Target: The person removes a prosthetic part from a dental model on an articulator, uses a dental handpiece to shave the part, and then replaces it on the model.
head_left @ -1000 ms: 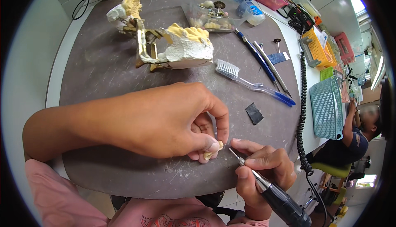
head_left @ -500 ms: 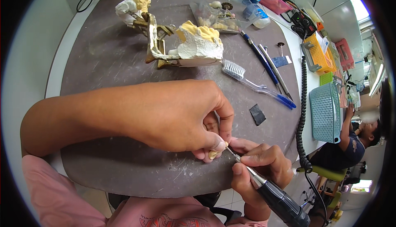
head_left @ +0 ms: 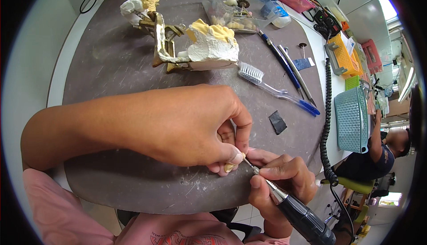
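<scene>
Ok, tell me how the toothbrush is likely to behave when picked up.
The toothbrush is probably light, since it looks like slim, clear plastic. Its unbending handle suggests stiffness, while the fine bristles would likely flex. The smooth, glossy blue end might feel slightly slippery.

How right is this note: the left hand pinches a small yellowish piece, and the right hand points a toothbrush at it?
One thing is wrong: the head view shows the right hand pointing a black and silver drill, not the toothbrush, which lies on the table. The left hand does pinch a small yellowish piece.
</scene>
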`<action>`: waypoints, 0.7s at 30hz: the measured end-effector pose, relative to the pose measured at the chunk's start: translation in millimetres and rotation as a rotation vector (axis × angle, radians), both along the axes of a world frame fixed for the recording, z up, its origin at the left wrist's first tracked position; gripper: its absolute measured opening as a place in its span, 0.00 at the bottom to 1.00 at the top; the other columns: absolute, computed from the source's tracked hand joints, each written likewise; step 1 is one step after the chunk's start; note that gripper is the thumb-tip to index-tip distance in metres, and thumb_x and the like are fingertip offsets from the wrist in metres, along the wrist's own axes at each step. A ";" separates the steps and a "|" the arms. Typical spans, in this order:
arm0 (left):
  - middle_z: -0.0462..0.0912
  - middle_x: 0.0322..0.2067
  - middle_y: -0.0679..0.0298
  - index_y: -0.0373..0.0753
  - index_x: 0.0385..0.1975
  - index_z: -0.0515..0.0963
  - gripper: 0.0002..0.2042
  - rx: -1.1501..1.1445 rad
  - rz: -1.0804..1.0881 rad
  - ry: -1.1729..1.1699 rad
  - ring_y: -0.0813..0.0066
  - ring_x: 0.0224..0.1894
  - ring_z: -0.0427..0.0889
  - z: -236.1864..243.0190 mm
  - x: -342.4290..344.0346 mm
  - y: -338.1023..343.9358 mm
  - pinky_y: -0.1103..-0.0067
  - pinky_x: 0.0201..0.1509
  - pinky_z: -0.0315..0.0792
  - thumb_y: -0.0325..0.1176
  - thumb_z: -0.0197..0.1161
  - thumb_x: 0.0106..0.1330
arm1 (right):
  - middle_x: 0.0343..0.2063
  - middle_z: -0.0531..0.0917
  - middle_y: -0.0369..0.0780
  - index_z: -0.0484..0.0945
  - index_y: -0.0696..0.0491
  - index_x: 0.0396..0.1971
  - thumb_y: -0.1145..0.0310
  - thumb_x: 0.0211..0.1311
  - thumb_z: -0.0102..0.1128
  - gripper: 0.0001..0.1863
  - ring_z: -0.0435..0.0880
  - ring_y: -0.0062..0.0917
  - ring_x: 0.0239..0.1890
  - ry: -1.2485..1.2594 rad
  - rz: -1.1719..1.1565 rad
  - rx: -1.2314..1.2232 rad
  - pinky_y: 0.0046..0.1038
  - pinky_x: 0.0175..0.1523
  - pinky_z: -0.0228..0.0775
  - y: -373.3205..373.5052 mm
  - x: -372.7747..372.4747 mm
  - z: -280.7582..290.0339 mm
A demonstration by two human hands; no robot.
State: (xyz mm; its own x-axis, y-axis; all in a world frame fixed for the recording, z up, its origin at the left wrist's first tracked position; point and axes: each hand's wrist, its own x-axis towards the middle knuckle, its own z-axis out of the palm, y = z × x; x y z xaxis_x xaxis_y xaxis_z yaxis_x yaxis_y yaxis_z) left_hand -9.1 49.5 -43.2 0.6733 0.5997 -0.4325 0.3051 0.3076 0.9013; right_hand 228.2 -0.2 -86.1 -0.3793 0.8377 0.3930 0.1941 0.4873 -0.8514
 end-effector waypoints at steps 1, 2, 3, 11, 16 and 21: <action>0.88 0.32 0.60 0.26 0.40 0.80 0.08 -0.001 -0.002 0.010 0.82 0.37 0.88 0.4 0.2 0.2 0.85 0.43 0.80 0.27 0.64 0.71 | 0.22 0.83 0.47 0.74 0.61 0.28 0.72 0.54 0.76 0.15 0.91 0.44 0.37 -0.003 0.002 0.008 0.39 0.45 0.87 0.5 -0.4 0.4; 0.88 0.32 0.60 0.26 0.40 0.80 0.08 -0.002 -0.001 0.011 0.82 0.37 0.88 0.0 0.2 0.2 0.85 0.43 0.80 0.27 0.64 0.71 | 0.22 0.84 0.47 0.74 0.61 0.28 0.72 0.54 0.76 0.15 0.91 0.44 0.37 -0.007 0.004 0.017 0.39 0.45 0.87 0.8 -0.7 0.9; 0.88 0.32 0.60 0.26 0.40 0.80 0.08 0.011 -0.006 0.008 0.82 0.37 0.88 -0.9 0.0 0.2 0.85 0.43 0.80 0.27 0.64 0.71 | 0.22 0.84 0.47 0.74 0.61 0.28 0.72 0.54 0.76 0.15 0.91 0.44 0.37 -0.006 0.004 0.016 0.39 0.45 0.87 0.7 -1.3 1.6; 0.88 0.32 0.60 0.26 0.40 0.80 0.08 0.012 -0.014 -0.004 0.81 0.37 0.88 -2.6 0.1 0.2 0.85 0.43 0.80 0.27 0.64 0.71 | 0.22 0.83 0.47 0.74 0.60 0.27 0.71 0.54 0.77 0.16 0.91 0.44 0.37 0.004 -0.026 -0.022 0.38 0.43 0.86 -1.0 -3.0 3.1; 0.88 0.33 0.60 0.26 0.41 0.80 0.08 0.011 -0.011 -0.007 0.81 0.37 0.88 -4.1 -0.1 -0.1 0.85 0.43 0.81 0.27 0.65 0.71 | 0.22 0.83 0.47 0.74 0.60 0.27 0.70 0.54 0.77 0.17 0.91 0.44 0.37 -0.009 -0.026 -0.019 0.38 0.44 0.86 -0.7 -3.2 3.6; 0.88 0.33 0.59 0.26 0.41 0.80 0.08 0.003 -0.013 -0.003 0.80 0.38 0.88 -2.4 -0.2 0.1 0.85 0.43 0.81 0.26 0.65 0.71 | 0.22 0.84 0.47 0.74 0.60 0.27 0.69 0.54 0.78 0.17 0.91 0.44 0.37 -0.012 -0.035 -0.041 0.39 0.46 0.86 -0.4 -4.3 5.1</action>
State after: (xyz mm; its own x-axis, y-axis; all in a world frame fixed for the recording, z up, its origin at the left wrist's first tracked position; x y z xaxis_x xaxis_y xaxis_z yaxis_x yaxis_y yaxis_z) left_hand -9.3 49.6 -45.6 0.6822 0.5922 -0.4288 0.3059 0.3014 0.9031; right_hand 223.9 -0.7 -81.0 -0.3537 0.8658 0.3540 0.2207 0.4450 -0.8679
